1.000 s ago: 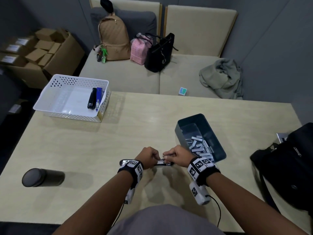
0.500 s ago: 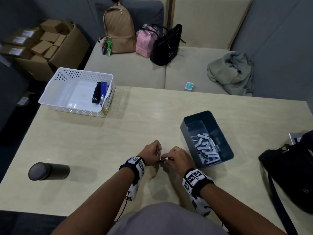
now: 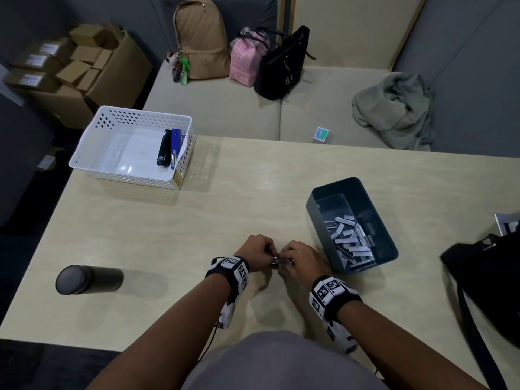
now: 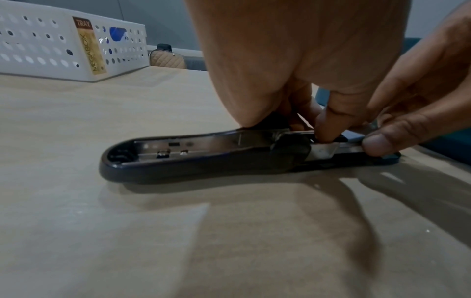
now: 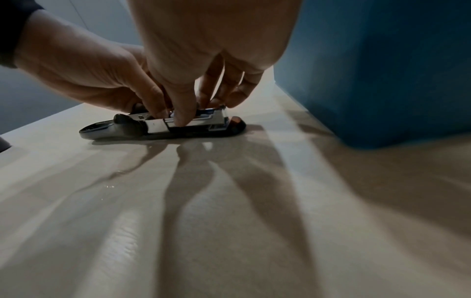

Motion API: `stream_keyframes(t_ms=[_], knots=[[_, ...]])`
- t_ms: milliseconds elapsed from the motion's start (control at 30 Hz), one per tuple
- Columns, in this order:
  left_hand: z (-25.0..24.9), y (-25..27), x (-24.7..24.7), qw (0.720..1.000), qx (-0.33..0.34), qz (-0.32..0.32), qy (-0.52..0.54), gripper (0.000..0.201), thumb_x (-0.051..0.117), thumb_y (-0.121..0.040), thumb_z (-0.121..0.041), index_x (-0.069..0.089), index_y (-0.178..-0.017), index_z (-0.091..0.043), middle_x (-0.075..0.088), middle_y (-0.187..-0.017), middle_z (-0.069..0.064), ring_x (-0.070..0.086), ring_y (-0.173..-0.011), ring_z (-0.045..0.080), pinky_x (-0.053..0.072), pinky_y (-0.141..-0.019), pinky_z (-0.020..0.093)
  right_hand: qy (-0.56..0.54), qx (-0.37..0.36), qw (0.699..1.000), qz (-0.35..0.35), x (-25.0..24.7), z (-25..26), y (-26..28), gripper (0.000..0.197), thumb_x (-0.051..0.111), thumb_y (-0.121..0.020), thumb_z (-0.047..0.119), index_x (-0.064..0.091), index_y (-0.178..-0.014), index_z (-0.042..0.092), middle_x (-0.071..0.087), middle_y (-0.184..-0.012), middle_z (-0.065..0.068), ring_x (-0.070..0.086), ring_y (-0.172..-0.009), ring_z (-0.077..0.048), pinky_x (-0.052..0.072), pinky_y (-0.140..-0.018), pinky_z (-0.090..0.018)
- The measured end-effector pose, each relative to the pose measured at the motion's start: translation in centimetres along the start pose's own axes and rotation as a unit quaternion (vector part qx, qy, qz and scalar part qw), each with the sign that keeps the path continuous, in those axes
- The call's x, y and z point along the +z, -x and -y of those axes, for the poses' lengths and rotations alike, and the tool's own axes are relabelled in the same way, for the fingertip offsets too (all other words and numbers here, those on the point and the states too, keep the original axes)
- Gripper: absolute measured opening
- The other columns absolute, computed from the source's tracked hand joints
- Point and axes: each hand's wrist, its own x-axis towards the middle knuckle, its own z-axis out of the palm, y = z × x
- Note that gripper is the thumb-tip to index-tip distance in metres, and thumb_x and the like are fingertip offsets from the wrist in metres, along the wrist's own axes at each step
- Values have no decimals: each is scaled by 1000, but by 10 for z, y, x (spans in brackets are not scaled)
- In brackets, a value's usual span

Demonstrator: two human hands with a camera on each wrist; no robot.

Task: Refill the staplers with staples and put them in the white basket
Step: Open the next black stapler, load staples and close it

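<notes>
Fingers (image 4: 328,129) pinch opened stapler (image 4: 203,159); white basket (image 4: 51,46) label reads "TRAY MEGABOX".

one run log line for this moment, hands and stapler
stapler: opened flat on table | left hand: holds hinge end | right hand: pinches metal magazine | white basket: two staplers inside

Both hands (image 5: 178,80) pinch opened stapler (image 5: 163,126) on table (image 5: 229,221)
</notes>
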Motion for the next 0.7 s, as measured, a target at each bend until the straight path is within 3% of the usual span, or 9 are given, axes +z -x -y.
stream_keyframes(t_ms=[100, 300, 600, 700], knots=[[-2, 0, -1, 1000, -2, 4, -4, 13, 75, -77, -17, 73, -85, -7, 74, -88, 12, 57, -72, 13, 38, -53, 10, -17, 30, 999, 1, 0, -1, 0, 21, 68, -78, 21, 75, -98, 22, 66, -101, 5, 64, -90, -17, 53, -78, -28], [-2, 0, -1, 1000, -11, 8, -10, 13, 73, -78, -16, 73, -86, -6, 74, -90, 13, 57, -74, 14, 41, -65, 21, -28, 48, 998, 7, -4, 3, 1, 21, 70, -79, 20, 75, -100, 19, 67, -106, 1, 64, -95, -20, 51, -79, -27], [-3, -1, -1, 1000, -16, 15, -13, 21, 78, -78, -26, 73, -85, -6, 74, -89, 10, 56, -71, 13, 40, -59, 17, -17, 30, 998, 43, -4, -2, -5, 30, 69, -81, 21, 72, -111, 19, 63, -113, -2, 60, -103, -20, 51, -86, -31], [-4, 0, -2, 1000, -20, 18, -13, 16, 75, -78, -22, 73, -84, -7, 74, -89, 9, 56, -71, 13, 41, -60, 17, -8, 25, 998, 59, -4, -6, -5, 30, 67, -78, 16, 73, -108, 18, 61, -111, -3, 58, -103, -19, 50, -85, -33]])
